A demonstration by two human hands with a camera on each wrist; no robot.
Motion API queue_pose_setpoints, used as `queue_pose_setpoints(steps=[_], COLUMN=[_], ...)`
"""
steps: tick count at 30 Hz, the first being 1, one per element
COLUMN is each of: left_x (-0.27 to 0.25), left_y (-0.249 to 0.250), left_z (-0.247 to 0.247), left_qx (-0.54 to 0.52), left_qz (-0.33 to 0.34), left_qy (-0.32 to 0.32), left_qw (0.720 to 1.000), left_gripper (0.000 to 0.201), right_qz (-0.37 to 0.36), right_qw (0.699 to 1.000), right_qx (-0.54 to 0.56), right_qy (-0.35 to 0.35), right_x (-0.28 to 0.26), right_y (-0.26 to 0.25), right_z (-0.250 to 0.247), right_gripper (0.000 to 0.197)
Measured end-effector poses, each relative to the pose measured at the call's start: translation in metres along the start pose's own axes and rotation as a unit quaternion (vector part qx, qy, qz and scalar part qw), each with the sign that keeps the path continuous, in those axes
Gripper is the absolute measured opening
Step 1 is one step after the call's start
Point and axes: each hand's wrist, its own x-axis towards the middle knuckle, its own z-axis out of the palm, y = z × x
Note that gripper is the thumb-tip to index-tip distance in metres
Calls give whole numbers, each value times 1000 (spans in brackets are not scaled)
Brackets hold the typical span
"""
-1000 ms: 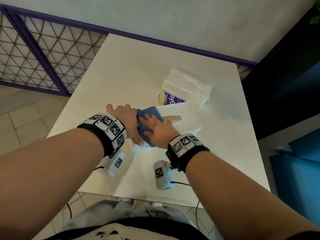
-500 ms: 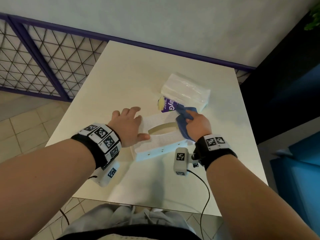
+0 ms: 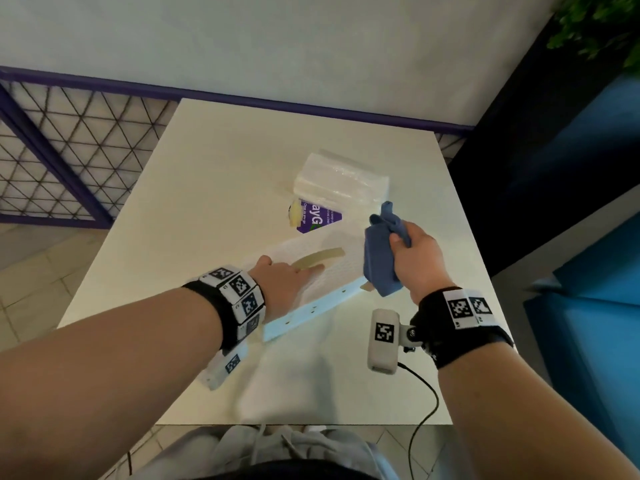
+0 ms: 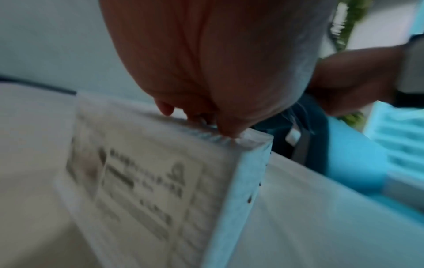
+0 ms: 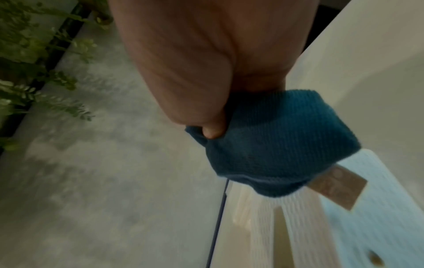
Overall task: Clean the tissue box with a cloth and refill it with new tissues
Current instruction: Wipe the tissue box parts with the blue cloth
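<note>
The white tissue box (image 3: 341, 268) lies on the white table (image 3: 214, 188), its slot facing up and its pale blue side toward me. My left hand (image 3: 285, 277) rests flat on the box's left half, index finger straight beside the slot. In the left wrist view its fingertips (image 4: 227, 129) press the top edge of the box (image 4: 160, 181) above a printed label. My right hand (image 3: 414, 258) grips a crumpled blue cloth (image 3: 379, 261) against the box's right end. In the right wrist view the cloth (image 5: 275, 145) hangs over the box (image 5: 298, 226). A clear-wrapped tissue pack (image 3: 341, 183) lies behind.
A purple packet (image 3: 318, 220) lies between the tissue pack and the box. A black cable (image 3: 424, 407) trails off the table's near edge. A purple lattice fence (image 3: 69, 150) stands left, blue seating (image 3: 588, 306) right, a plant (image 3: 595, 26) at the top right.
My right hand swept the blue cloth from the box's left end across to its right end. My left hand slid onto the top of the box, which has turned on the table.
</note>
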Motion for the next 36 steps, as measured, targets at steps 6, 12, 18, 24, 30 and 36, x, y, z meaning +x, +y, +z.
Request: queue_pose_setpoints(steps=[6, 12, 18, 24, 30, 36], left_x=[6, -4, -11, -16, -19, -24], left_y=[-34, -39, -39, -42, -34, -25], left_z=[-27, -50, -40, -55, -38, -33], left_qx=[-338, -568, -671, -688, -709, -721], left_qz=[-120, -134, -106, -137, -124, -107], left_qy=[65, 154, 187, 212, 199, 187], left_qw=[931, 798, 710, 681, 665, 659], left_gripper=[55, 41, 51, 32, 41, 36], right_qz=[-93, -239, -184, -270, -268, -181], right_qw=[995, 943, 967, 930, 941, 964], right_qx=[24, -117, -130, -180, -166, -187], right_qy=[-38, -202, -119, -172, -120, -60], right_x=[-16, -40, 21, -40, 6, 65], right_y=[-33, -46, -58, -52, -50, -63], right_z=[17, 77, 66, 82, 67, 47], right_gripper=[38, 58, 58, 61, 59, 57])
